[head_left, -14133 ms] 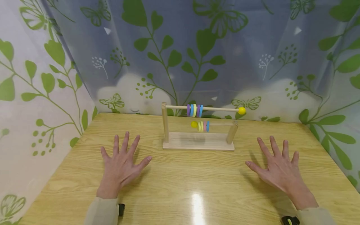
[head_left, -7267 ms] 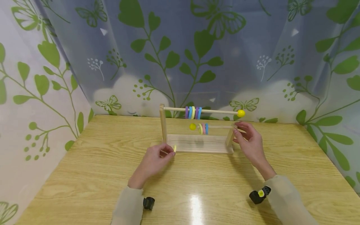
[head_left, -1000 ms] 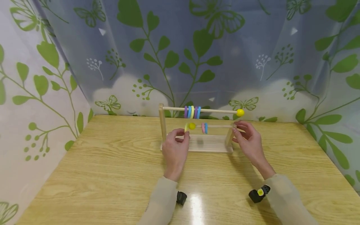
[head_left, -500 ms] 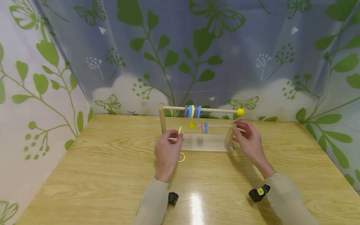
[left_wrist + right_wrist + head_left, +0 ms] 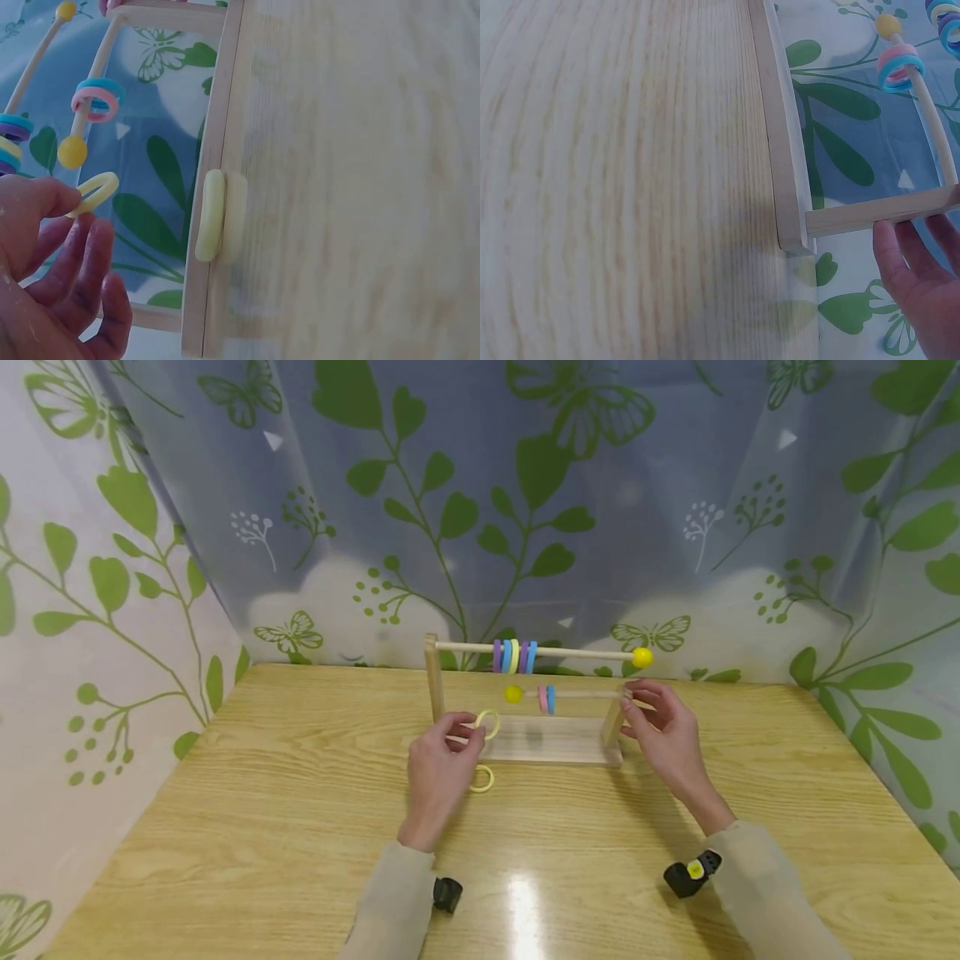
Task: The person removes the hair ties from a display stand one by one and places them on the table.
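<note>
near the frame's middle, the left hand (image 5: 444, 764) pinches a yellow ring (image 5: 113, 182) by its edge, maybe to leave the hole free, with another ring (image 5: 211, 216) below, while farther right the right hand (image 5: 666, 739) holds the post (image 5: 612, 727), likely to steady the stand (image 5: 555, 745).

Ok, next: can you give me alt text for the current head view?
A yellow ring is in the grip of a person's left hand, before a wooden stand whose short post the right hand holds. Another yellow ring is on the table by the stand, whose two rods carry more coloured rings.
</note>
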Available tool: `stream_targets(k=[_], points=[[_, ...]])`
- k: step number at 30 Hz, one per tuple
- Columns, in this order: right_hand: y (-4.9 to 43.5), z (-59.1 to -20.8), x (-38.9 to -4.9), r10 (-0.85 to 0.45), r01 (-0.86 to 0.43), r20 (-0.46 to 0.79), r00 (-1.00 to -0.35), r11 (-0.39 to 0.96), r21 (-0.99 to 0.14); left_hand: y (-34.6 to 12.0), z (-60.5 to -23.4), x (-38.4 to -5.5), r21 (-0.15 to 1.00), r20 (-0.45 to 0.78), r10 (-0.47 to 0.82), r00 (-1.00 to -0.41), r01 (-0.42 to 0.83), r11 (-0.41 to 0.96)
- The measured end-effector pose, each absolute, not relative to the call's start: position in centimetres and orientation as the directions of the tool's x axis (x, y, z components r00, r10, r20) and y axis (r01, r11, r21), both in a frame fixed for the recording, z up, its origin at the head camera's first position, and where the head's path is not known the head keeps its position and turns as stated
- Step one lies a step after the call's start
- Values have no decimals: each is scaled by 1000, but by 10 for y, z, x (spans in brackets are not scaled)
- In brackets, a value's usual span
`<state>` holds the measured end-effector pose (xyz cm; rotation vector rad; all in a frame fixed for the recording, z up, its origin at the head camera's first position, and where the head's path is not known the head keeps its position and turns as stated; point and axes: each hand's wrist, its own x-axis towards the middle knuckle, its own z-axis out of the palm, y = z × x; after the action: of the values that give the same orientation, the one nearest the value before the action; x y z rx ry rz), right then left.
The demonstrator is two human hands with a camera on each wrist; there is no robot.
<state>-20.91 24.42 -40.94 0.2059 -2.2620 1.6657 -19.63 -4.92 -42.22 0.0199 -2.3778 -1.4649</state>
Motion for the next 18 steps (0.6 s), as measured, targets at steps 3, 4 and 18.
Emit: stream_targets(k=[3, 4, 18], points=[[245, -409, -209, 73, -308, 345, -936, 303, -902, -51, -422, -196, 865, 277, -177, -944, 165, 474], [245, -409, -209, 73, -311, 347, -935, 303, -901, -52, -422, -196, 865, 274, -172, -946, 164, 475], [245, -410, -210, 69, -317, 351, -934, 290, -903, -56, -425, -193, 841, 163, -15, -987, 131, 524]])
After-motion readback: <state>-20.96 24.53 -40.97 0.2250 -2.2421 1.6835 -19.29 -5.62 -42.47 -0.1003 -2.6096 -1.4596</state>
